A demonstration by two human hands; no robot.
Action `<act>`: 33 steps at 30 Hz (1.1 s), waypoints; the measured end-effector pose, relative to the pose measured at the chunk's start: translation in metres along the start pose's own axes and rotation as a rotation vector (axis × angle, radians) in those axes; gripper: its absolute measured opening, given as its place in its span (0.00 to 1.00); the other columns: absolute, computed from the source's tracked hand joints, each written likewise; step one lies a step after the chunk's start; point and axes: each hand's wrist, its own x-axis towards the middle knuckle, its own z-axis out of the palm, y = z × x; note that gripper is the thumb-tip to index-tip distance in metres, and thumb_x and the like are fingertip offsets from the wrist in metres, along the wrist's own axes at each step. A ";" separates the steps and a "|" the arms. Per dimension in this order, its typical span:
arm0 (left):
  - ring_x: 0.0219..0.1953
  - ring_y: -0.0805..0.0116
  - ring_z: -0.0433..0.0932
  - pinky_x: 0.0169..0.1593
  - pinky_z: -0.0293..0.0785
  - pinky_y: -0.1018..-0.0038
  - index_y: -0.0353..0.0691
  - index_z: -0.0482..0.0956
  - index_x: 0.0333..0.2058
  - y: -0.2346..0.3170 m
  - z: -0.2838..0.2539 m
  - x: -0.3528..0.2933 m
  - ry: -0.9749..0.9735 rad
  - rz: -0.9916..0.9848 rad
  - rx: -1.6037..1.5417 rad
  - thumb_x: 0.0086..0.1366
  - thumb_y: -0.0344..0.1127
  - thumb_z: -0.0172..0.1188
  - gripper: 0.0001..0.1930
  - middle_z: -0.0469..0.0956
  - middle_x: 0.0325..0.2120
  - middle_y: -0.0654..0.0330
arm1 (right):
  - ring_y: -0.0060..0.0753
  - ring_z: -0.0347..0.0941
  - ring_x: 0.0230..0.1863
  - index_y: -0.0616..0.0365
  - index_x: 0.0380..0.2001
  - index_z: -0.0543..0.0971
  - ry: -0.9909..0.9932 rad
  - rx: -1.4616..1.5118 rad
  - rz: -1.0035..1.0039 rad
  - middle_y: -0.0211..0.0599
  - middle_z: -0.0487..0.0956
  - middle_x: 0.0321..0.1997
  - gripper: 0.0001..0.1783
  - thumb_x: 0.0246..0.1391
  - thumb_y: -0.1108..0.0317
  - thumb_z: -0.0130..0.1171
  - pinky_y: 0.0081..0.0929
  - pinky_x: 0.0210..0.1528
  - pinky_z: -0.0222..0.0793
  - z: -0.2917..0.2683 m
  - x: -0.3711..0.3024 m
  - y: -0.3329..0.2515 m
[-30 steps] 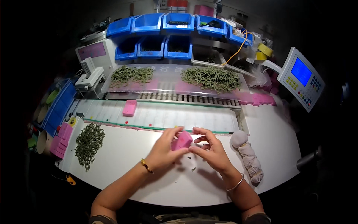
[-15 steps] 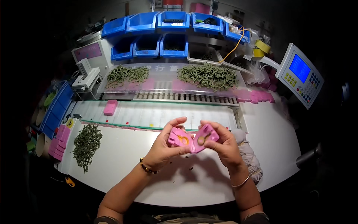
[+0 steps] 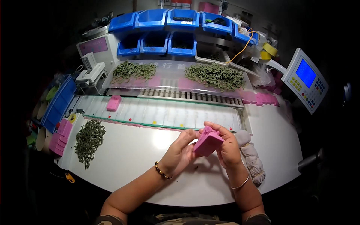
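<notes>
Over the front of the white worktable, both hands are at a pink two-part mould. My right hand grips its right side, with fingers behind and thumb at the near edge. Fingers of my left hand are bent around its left end and partly hidden by it. The mould is tilted, with a flat outer face toward me. Its inside is out of sight, and I cannot tell how tightly the halves meet. A small dark crumb lies on the table below.
At left lies a heap of grey-green ring-shaped pieces; more heaps lie on a clear shelf. A pink block rests on the white belt. Blue bins stand behind. Right are a wrapped cloth bundle and a control panel.
The mould was spread like a book, with a ring-shaped piece showing inside. Its halves have since swung toward each other and tilted, hiding the inside. My left hand has moved right.
</notes>
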 end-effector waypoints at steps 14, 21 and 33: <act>0.26 0.71 0.75 0.22 0.72 0.75 0.43 0.75 0.33 0.003 -0.002 0.004 0.263 -0.104 -0.001 0.65 0.49 0.57 0.15 0.72 0.22 0.64 | 0.43 0.58 0.61 0.54 0.66 0.59 -0.192 -0.973 -0.350 0.42 0.64 0.60 0.49 0.43 0.55 0.70 0.38 0.63 0.51 0.027 -0.010 0.010; 0.20 0.70 0.71 0.21 0.68 0.76 0.40 0.72 0.24 -0.002 -0.020 0.005 0.442 0.000 0.133 0.65 0.45 0.47 0.16 0.69 0.17 0.63 | 0.40 0.62 0.58 0.54 0.64 0.64 -0.056 -1.270 -0.570 0.39 0.72 0.56 0.45 0.43 0.56 0.70 0.36 0.58 0.48 0.040 -0.017 0.000; 0.29 0.75 0.69 0.34 0.69 0.79 0.35 0.68 0.31 -0.004 -0.030 -0.005 0.405 0.354 0.629 0.65 0.31 0.45 0.06 0.66 0.34 0.62 | 0.32 0.72 0.37 0.53 0.48 0.77 0.025 -1.220 -0.859 0.27 0.77 0.29 0.21 0.47 0.69 0.61 0.31 0.46 0.56 0.045 -0.013 0.012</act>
